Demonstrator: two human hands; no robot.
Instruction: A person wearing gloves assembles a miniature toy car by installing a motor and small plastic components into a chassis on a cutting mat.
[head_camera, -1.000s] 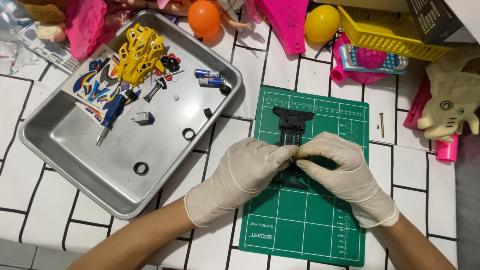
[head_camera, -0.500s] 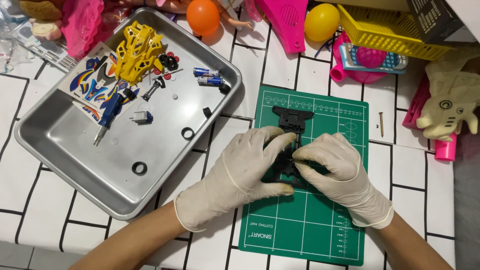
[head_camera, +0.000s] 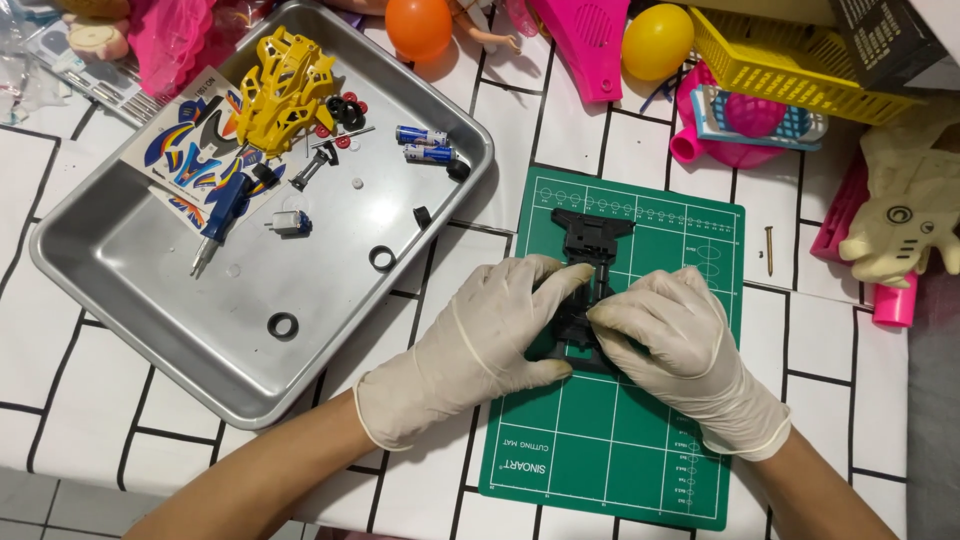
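A white table (head_camera: 90, 370) with a black brick-line pattern carries everything. On its left lies a grey metal tray (head_camera: 150, 290), tilted to the table's edge; beside it, at centre right, a green cutting mat (head_camera: 620, 450) with white grid lines and a line of white lettering along its lower left edge. Both gloved hands rest on the mat. The left hand (head_camera: 480, 345) and the right hand (head_camera: 680, 350) are closed from either side on a black toy car chassis (head_camera: 590, 240), whose front end juts out above the fingers. In the tray's far corner a sticker sheet (head_camera: 190, 160) with blue, orange and black shapes lies under a yellow car body shell (head_camera: 285, 90). Near it are two blue batteries (head_camera: 425, 145), a small motor (head_camera: 290, 222) and black rubber tyres (head_camera: 382, 258). A brass screw (head_camera: 769, 250) lies just right of the mat.
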